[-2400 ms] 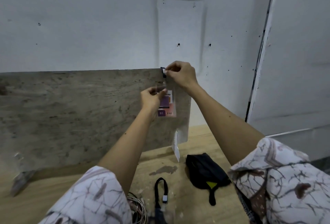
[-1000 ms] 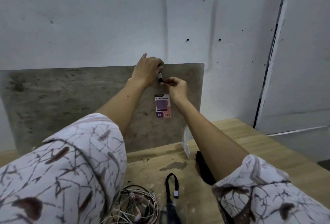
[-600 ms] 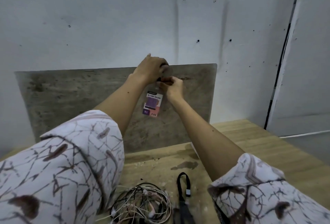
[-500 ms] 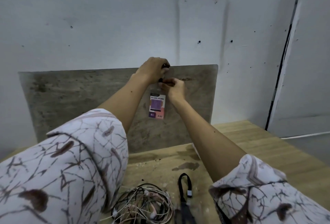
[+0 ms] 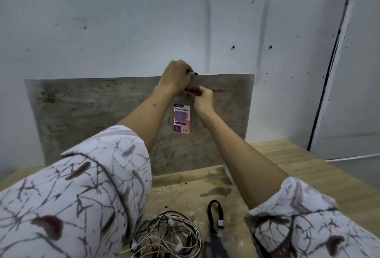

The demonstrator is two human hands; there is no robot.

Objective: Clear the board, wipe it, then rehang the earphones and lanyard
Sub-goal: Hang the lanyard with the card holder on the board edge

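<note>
A grey weathered board leans upright against the white wall at the back of the table. My left hand curls over the board's top edge and grips a small black clip there. Just below, my right hand pinches the black strap end of the lanyard. The ID card holder hangs flat against the board under both hands. A tangle of earphones lies on the wooden table near me. A second black strap with a small buckle lies beside the earphones.
The wooden table reaches right to a white door panel. A dark stain marks the table in front of the board. A white slab edge shows at the board's lower right corner.
My left hand moved from the card up onto the board's top edge, my right hand dropped below it. The card swung left, then settled straight. The view shifted left, hiding the black pouch.
</note>
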